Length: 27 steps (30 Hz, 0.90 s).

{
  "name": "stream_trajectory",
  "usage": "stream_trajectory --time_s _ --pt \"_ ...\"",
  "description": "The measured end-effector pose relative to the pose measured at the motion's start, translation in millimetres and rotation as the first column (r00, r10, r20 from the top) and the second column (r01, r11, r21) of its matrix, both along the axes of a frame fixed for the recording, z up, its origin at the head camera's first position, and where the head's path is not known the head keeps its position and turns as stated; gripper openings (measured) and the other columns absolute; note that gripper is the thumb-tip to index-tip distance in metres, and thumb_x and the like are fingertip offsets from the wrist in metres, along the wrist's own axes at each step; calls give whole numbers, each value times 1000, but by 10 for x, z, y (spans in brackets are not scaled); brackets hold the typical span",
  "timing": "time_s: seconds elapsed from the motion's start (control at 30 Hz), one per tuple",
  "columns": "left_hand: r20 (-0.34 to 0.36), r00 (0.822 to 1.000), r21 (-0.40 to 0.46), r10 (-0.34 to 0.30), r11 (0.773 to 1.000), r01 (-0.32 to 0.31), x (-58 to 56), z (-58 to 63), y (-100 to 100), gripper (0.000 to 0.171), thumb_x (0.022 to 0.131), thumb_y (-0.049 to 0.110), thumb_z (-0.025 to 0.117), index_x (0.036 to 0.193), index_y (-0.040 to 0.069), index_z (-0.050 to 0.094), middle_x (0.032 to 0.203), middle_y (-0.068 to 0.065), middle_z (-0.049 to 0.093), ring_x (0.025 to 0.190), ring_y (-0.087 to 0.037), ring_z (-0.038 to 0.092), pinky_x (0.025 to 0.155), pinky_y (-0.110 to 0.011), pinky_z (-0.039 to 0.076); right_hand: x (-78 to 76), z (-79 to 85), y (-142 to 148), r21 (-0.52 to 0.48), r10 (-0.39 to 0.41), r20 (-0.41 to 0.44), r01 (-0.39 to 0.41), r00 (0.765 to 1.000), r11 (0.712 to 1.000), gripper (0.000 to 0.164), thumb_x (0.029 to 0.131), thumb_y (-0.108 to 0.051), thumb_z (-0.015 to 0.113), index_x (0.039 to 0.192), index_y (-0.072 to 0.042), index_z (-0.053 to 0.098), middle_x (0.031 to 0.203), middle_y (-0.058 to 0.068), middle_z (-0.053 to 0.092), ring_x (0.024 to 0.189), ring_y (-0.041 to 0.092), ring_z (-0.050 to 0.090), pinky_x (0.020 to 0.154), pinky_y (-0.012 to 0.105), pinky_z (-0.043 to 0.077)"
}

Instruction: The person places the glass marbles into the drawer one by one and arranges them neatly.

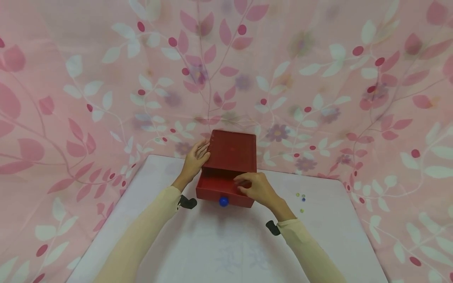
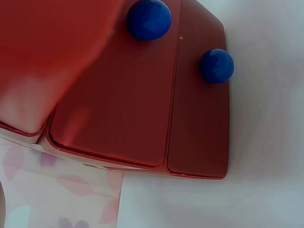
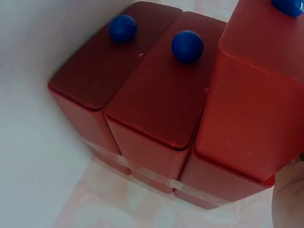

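A red cabinet (image 1: 231, 151) of stacked drawers stands at the back of the table, against the patterned cloth. Its top drawer (image 1: 212, 193) is pulled out, with a blue round knob (image 1: 223, 201) on the front. My left hand (image 1: 196, 159) rests along the cabinet's left side, fingers extended. Over the right part of the pulled-out drawer is my right hand (image 1: 255, 188), its fingers loosely bent, with no object visible between them. In the right wrist view the two lower drawers (image 3: 156, 90) are closed, each with a blue knob (image 3: 187, 46).
Several small marbles (image 1: 302, 211), yellow-green, clear and blue, lie on the white tabletop (image 1: 329, 236) to the right of the cabinet. Pink floral cloth (image 1: 226, 78) hangs behind and at both sides. Faint blue writing (image 1: 242, 255) marks the table's front.
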<state>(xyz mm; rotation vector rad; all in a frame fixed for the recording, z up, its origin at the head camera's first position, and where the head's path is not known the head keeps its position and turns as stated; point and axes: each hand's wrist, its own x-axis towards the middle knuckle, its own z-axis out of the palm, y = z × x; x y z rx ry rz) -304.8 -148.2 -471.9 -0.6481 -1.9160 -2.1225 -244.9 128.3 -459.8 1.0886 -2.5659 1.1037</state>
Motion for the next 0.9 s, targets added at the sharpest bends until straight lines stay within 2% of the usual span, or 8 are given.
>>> stream_trajectory --time_s 0.2,0.4,0.53,0.67,0.8,0.9 --pt "15 1000 10 7 1000 -7 21 -1 -16 60 94 -8 57 146 -11 29 149 -34 30 140 -40 30 116 -45 29 -13 -46 2 -111 34 -11 -35 999 993 26 81 -4 79 105 -12 75 94 -7 73 83 3 69 75 25 60" --pt "19 1000 -2 15 1000 -15 30 -12 -26 59 94 -7 57 146 -10 30 150 -28 33 140 -39 31 116 -46 28 -1 -55 52 -250 57 61 -40 996 967 25 82 -3 78 106 -9 74 98 -2 73 85 10 71 76 27 61" --pt "20 1000 -2 13 1000 -13 34 -26 -26 60 94 -7 57 146 -11 29 150 -28 33 140 -41 30 116 -47 29 -17 -43 138 -363 42 37 -26 998 931 27 79 4 78 105 -4 74 99 7 73 87 20 71 76 35 61" --pt "16 1000 17 -2 1000 2 27 -26 -12 60 94 -8 57 146 -12 27 149 -34 30 140 -43 28 116 -47 28 -20 36 271 -481 -21 -35 2 999 877 28 75 15 76 101 7 72 96 19 72 86 32 70 75 44 61" --pt "9 1000 29 -5 1000 5 8 -11 8 60 93 -9 56 145 -14 27 149 -35 29 140 -44 28 116 -49 26 9 170 435 -569 -106 -64 51 992 821 29 73 21 73 100 11 70 94 28 69 84 39 69 75 40 61" --pt "8 1000 29 -3 1000 3 0 -2 13 59 93 -9 56 146 -13 28 149 -35 29 139 -43 29 117 -49 25 -7 197 594 -602 -173 -53 107 983 792 28 74 20 73 100 11 70 94 30 68 83 39 69 76 34 60"
